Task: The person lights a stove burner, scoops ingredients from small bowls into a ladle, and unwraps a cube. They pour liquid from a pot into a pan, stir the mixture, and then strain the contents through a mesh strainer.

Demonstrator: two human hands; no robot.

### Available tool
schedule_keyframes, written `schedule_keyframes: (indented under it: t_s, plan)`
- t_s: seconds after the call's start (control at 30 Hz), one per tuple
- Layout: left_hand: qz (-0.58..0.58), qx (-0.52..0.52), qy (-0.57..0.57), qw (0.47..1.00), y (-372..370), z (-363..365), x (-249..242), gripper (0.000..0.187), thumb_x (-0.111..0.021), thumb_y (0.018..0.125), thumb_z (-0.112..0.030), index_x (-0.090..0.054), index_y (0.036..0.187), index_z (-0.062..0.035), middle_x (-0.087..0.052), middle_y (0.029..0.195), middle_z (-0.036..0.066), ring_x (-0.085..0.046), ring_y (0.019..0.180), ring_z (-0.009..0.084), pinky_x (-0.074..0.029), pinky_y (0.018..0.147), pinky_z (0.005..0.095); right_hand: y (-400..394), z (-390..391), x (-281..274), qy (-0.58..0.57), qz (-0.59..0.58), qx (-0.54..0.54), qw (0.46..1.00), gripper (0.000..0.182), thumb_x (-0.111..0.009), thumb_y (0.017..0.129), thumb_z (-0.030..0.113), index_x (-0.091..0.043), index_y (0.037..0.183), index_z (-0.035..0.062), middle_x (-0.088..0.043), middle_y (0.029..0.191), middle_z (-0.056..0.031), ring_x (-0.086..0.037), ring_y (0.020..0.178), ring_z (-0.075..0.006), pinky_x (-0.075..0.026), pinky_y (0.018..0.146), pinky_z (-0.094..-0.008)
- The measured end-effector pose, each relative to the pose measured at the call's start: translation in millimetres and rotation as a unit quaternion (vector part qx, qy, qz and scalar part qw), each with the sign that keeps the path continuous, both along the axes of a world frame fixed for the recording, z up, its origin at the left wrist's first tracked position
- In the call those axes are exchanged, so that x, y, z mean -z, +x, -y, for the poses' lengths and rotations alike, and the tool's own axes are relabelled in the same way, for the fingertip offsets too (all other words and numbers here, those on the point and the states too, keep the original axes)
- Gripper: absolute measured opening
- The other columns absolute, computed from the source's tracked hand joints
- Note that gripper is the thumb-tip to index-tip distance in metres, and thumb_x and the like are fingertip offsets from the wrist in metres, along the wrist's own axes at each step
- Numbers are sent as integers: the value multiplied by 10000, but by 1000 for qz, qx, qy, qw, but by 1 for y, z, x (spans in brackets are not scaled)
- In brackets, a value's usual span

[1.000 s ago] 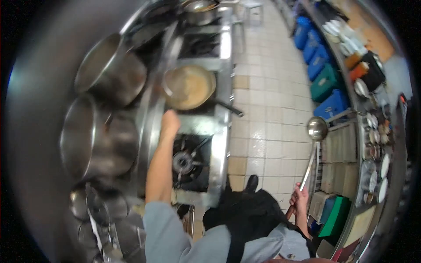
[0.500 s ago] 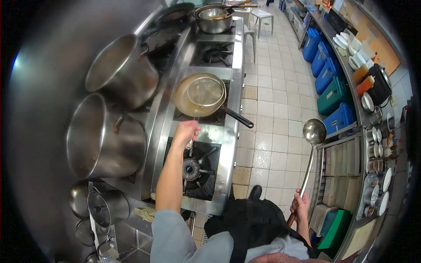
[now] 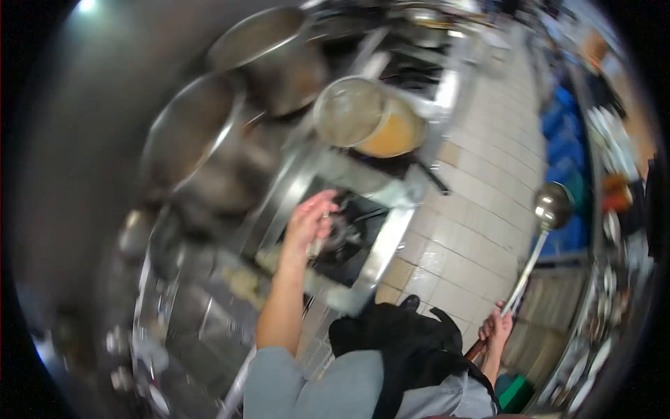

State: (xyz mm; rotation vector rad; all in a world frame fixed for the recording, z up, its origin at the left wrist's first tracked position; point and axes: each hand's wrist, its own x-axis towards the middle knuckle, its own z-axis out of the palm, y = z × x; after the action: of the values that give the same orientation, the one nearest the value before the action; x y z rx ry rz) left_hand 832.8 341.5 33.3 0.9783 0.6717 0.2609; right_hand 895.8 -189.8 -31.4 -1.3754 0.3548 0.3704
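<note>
My left hand [image 3: 312, 225] is closed round the handle of a round mesh strainer, its fingers blurred by motion. The strainer [image 3: 349, 112] overlaps the left side of a frying pan [image 3: 394, 134] on the stove. Yellowish-orange liquid shows in the pan, whose black handle points toward the aisle. Low on the right, my right hand [image 3: 496, 327] grips the shaft of a long metal ladle [image 3: 553, 206]. The ladle's bowl is raised over the tiled floor, well away from the stove.
Two large steel pots [image 3: 192, 133] stand left of the burners. A front burner [image 3: 349, 234] lies beneath my left forearm and hand. A metal sink [image 3: 209, 335] is at lower left. Along the right run blue bins [image 3: 562, 133] and a shelf with dishes and containers.
The view has swung and blurred. My left hand has drawn the strainer leftward across the pan, uncovering the yellowish liquid. My right hand keeps the ladle raised.
</note>
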Motion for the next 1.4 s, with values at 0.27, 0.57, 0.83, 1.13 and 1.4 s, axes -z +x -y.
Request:
schedule_keyframes:
  t_s: [0.27,0.57,0.83,1.13,1.4]
  plan:
    - [-46,-316,146,936,-286,179,-111,397,-608,993,-169,-562,1356,-16,-656,888,21,-424,463,40,-325,362,228,51,-29,7,111,83,-167,976,384,-536,1033,144,-414,1378,27,-379,664,41,-307,402,-25,-292,305,-200]
    - [-350,-570,430,606,-531,208,-65,461,-549,1006,-86,-487,1456,-9,-623,873,45,-473,531,75,-403,449,254,60,-118,-32,166,126,-341,917,448,-535,1041,157,-384,1438,12,-385,670,38,-296,392,-25,-307,299,-209]
    - [-746,-206,298,558,-616,114,99,507,-474,950,-59,-449,1454,-11,-642,1161,255,-675,1017,412,-554,866,503,-47,-210,-115,103,234,-380,889,627,-597,993,197,-308,1495,-43,-372,632,40,-331,385,-32,-293,296,-209]
    - [-617,-239,330,673,-702,58,51,488,-574,908,-104,-555,1392,-48,-706,1026,249,-690,870,449,-553,768,477,-161,-347,-161,88,251,-386,883,624,-610,975,209,-356,1500,-13,-420,668,49,-351,397,-33,-279,334,-190]
    - [-256,-324,194,890,-618,-28,-108,448,-531,1032,-161,-499,1471,-73,-686,935,60,-524,504,94,-414,438,227,-200,-397,-159,83,251,-381,886,605,-561,993,220,-345,1501,-27,-379,651,59,-318,390,-12,-284,316,-186]
